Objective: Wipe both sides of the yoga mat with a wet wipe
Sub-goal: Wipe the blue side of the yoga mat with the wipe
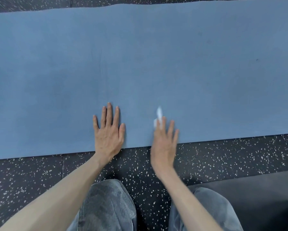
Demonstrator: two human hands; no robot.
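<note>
A blue yoga mat (pixel 140 64) lies flat across the floor, spanning the whole width of the view. My left hand (pixel 108 132) rests palm down on the mat near its front edge, fingers spread, holding nothing. My right hand (pixel 164 144) is blurred just to the right, over the same edge, with a white wet wipe (pixel 158 116) under its fingers; the wipe sticks out past the fingertips onto the mat.
Black rubber flooring with white speckles (pixel 223 155) surrounds the mat in front and behind. My knees in grey trousers (pixel 106 205) are on the floor close to the mat's front edge. A dark plain mat (pixel 256 189) lies at the lower right.
</note>
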